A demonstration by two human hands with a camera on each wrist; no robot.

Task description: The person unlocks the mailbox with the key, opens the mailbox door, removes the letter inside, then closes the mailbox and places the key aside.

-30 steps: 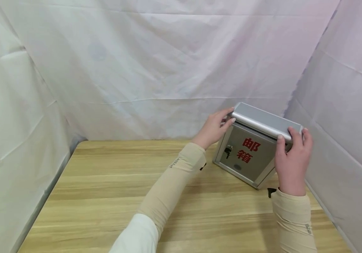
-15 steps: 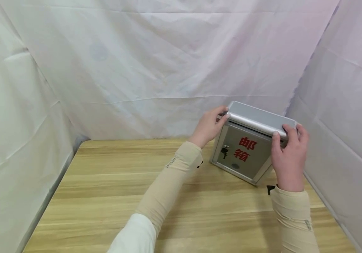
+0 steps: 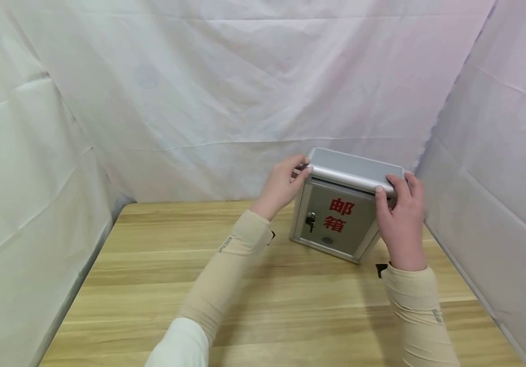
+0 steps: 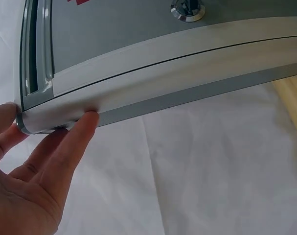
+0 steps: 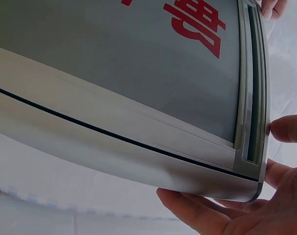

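Note:
A silver metal mailbox (image 3: 320, 204) with red Chinese characters on its front door stands at the right side of the table, turned slightly. Its lock (image 3: 310, 219) has a dark key in it, on the door's left side. My left hand (image 3: 281, 183) grips the box's top left corner, thumb in front and fingers round the side. At the top right corner, my right hand (image 3: 400, 219) holds on with the thumb at the front edge and fingers over the top and side. In the right wrist view, a slot (image 5: 256, 93) runs under the top edge.
The wooden table (image 3: 175, 285) spreads to the left and front of the box. White cloth (image 3: 221, 92) hangs behind it and on both sides. Beige sleeves (image 3: 226, 265) cover both forearms.
The mailbox has moved to the left in the head view, and its front has turned a little more towards me. Both hands have travelled with it, keeping their hold on the top corners.

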